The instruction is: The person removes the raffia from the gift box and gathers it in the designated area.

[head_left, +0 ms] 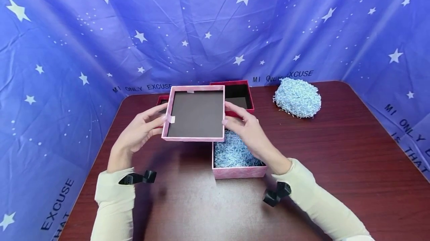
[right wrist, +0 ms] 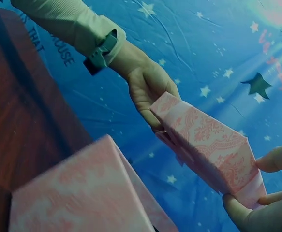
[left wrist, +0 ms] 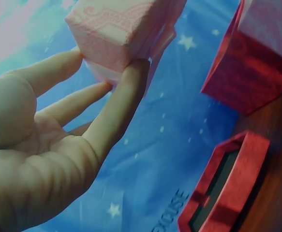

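Note:
Between both hands a square pink patterned box lid (head_left: 198, 114) is held up, its dark inner side facing the head camera. The left hand (head_left: 137, 130) grips its left edge with thumb and fingertips. At the opposite edge the right hand (head_left: 250, 130) pinches the lid. Below the right hand stands a pink box (head_left: 239, 173), filled with light-blue shredded paper (head_left: 235, 151). In the left wrist view the fingers (left wrist: 126, 106) curl against the lid's corner (left wrist: 116, 38). The right wrist view shows the lid's patterned side (right wrist: 213, 140) spanning both hands.
Behind the lid stands an open red box (head_left: 250, 97) with a dark inside. A red lid (left wrist: 228, 193) lies to its left, mostly hidden in the head view. A heap of light-blue shredded paper (head_left: 297, 98) sits at the back right of the brown table (head_left: 352, 181).

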Motion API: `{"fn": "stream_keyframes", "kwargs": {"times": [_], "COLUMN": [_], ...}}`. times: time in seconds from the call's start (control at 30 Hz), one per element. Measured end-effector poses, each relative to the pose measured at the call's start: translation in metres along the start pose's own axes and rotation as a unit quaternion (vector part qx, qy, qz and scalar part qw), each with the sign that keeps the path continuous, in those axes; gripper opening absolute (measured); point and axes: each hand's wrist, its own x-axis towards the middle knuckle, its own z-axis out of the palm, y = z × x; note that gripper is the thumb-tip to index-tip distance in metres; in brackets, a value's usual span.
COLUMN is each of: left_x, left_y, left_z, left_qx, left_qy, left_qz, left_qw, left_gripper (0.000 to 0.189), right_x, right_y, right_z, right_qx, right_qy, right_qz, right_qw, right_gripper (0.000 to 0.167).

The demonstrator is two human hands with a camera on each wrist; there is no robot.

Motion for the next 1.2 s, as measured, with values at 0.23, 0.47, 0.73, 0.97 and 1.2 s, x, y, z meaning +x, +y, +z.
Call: {"fn": "stream_keyframes", "kwargs": {"times": [0.23, 0.47, 0.73, 0.97, 1.2], "left_x": [-0.025, -0.044, -0.063, -0.072, -0.079], "left_y": [-0.012, -0.019, -0.030, -0.040, -0.056], "left_z": [-0.027, -0.049, -0.066, -0.082, -0.094], "left_qx": [-0.004, -0.008, -0.004, -0.010, -0.043], "left_qy": [-0.012, -0.040, -0.064, -0.064, -0.076], "left_qz": [0.019, 0.017, 0.000, -0.013, -0.029], "left_qw": [0.9997, 0.9990, 0.9979, 0.9978, 0.9958], "left_gripper": [0.051, 0.051, 0.052, 0.051, 0.053], "right_x": [0.000, -0.004, -0.010, -0.015, -0.019], "right_y": [0.012, 0.019, 0.028, 0.040, 0.057], "right_z": [0.031, 0.055, 0.084, 0.104, 0.120], "right_qx": [-0.021, -0.059, -0.011, -0.016, -0.043], "right_qy": [-0.013, -0.039, -0.057, -0.052, -0.043], "right_qz": [-0.002, -0.006, 0.014, 0.033, 0.018], "right_qw": [0.9997, 0.9975, 0.9982, 0.9980, 0.9980], "right_gripper": [0.058, 0.064, 0.072, 0.074, 0.073]}}
